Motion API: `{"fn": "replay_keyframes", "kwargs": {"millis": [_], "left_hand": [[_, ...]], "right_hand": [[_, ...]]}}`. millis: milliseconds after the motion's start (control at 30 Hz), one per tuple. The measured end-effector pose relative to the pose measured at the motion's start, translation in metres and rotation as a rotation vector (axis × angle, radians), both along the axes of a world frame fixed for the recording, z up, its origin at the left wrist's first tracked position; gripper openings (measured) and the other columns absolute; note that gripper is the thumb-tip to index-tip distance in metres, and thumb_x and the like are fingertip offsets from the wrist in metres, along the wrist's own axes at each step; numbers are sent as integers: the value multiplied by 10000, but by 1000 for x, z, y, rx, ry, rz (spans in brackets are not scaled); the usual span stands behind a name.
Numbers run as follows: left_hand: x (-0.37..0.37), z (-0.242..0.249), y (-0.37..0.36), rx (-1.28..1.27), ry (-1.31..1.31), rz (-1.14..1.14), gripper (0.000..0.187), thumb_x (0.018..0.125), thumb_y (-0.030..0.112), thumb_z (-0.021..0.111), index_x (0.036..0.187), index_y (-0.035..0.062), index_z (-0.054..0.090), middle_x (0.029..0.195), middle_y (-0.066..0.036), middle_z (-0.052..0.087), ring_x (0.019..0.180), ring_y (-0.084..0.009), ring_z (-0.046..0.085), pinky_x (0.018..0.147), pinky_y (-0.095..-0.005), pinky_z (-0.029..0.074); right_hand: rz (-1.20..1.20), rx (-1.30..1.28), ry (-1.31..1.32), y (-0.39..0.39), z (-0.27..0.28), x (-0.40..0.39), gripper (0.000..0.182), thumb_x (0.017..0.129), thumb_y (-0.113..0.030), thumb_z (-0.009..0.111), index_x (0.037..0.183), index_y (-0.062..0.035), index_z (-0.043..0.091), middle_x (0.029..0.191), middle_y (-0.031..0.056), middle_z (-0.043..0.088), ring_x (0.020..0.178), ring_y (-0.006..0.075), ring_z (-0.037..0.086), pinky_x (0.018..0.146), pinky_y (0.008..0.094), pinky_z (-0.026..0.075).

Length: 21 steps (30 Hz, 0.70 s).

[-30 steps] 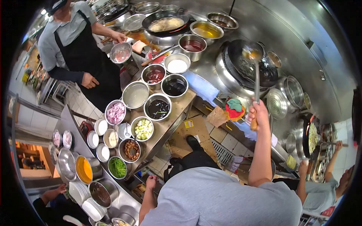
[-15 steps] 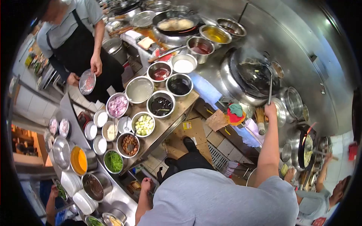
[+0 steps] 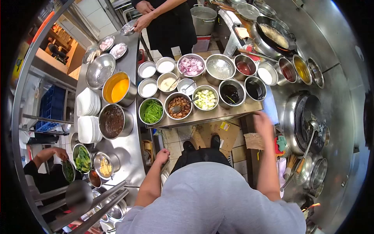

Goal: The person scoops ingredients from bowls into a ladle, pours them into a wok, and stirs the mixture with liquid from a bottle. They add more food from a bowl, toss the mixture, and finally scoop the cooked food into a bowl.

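Observation:
My left hand [image 3: 163, 156] hangs beside my body with its fingers curled, and nothing shows in it. Smeared by motion, my right hand [image 3: 263, 123] is near the right front corner of the steel stand [image 3: 249, 108]. The closest tubs to it hold dark liquid, one tub [image 3: 255, 88] at the corner and another tub [image 3: 232, 93] with a stick in it. To the right, a ladle [image 3: 306, 154] leans with its bowl in the smoky black wok [image 3: 311, 106], out of my grasp. Nearer my left hand are a tub of chopped greens [image 3: 151, 112] and a tub of brown pieces [image 3: 178, 107].
A co-worker's hands [image 3: 144, 19] hold a small metal dish [image 3: 128, 28] at the far side. On the left counter [image 3: 130, 156] stand stacked white dishes [image 3: 87, 102] and a pot of orange liquid [image 3: 120, 89]. Another person's hand [image 3: 58, 154] is at far left.
My right hand has let go of the ladle and moved from the wok to the stand. The view has turned right. The co-worker's dish is now by the left counter.

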<state>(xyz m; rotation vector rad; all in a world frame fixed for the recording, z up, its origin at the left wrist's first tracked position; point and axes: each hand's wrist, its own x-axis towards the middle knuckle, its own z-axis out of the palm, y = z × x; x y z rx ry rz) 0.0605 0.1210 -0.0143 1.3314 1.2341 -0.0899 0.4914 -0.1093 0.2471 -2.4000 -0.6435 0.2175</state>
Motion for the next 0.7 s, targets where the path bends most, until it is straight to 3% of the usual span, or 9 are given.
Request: {"fn": "replay_keyframes", "kwargs": {"millis": [67, 233, 367, 400, 433, 500, 533, 633, 700], "left_hand": [[-3, 5, -8, -11, 57, 2, 133, 839, 185, 542, 832, 53, 562, 690, -25, 574, 554, -131, 535, 544, -277, 450], [-42, -4, -32, 29, 74, 90, 115, 825, 161, 541, 834, 47, 556, 706, -27, 568, 595, -129, 546, 555, -268, 457], [-71, 2, -52, -22, 24, 251, 138, 824, 172, 556, 805, 36, 548, 722, -27, 564, 631, -124, 550, 569, -282, 475], [-84, -14, -60, -52, 14, 286, 142, 823, 171, 558, 799, 31, 546, 720, -26, 564, 631, -125, 550, 570, -282, 477], [-94, -23, -68, -82, 4, 318, 146, 822, 169, 560, 792, 27, 543, 718, -25, 564, 631, -125, 550, 571, -282, 479], [-103, -15, -84, -67, 21, 352, 145, 817, 170, 561, 797, 26, 552, 722, -36, 578, 637, -131, 560, 578, -283, 482], [-106, -12, -91, -55, 41, 368, 147, 812, 172, 561, 802, 25, 562, 726, -47, 592, 642, -137, 570, 585, -283, 484], [-118, -21, -110, -33, 95, 325, 189, 802, 219, 567, 826, 33, 586, 743, -72, 622, 656, -155, 594, 615, -292, 486], [-122, -24, -118, -2, 169, 282, 237, 794, 265, 565, 852, 38, 600, 758, -82, 636, 664, -168, 607, 638, -305, 483]], "right_hand": [[403, 78, -3, 71, -37, -23, 210, 800, -160, 579, 940, -13, 634, 881, 179, 633, 863, 306, 609, 779, 384, 472], [576, -46, 24, 194, -12, -68, 174, 790, -168, 589, 798, 6, 584, 829, 200, 623, 805, 382, 590, 724, 446, 463], [531, -332, -51, 237, -22, -70, 375, 804, -235, 609, 1059, 1, 467, 942, 259, 605, 858, 426, 578, 766, 494, 453], [544, -266, -145, 243, -50, -68, 301, 822, -231, 596, 994, 5, 521, 841, 204, 637, 770, 343, 629, 670, 434, 488], [562, -265, -149, 248, -73, -68, 301, 822, -231, 596, 994, 5, 521, 841, 204, 637, 770, 343, 629, 670, 434, 488], [531, 100, 524, 261, -91, -74, 232, 838, -220, 580, 886, 6, 576, 711, 124, 641, 651, 222, 647, 563, 332, 484], [531, 196, 557, 260, -91, -83, 213, 855, -201, 555, 796, -2, 602, 620, 52, 612, 559, 119, 614, 492, 258, 438], [698, 110, 185, 256, -98, -104, 253, 888, -250, 498, 868, -31, 624, 713, 161, 633, 679, 327, 621, 618, 389, 474], [710, 50, 195, 251, -85, -111, 259, 891, -258, 488, 888, -43, 631, 750, 179, 629, 731, 357, 606, 659, 404, 472]]}}
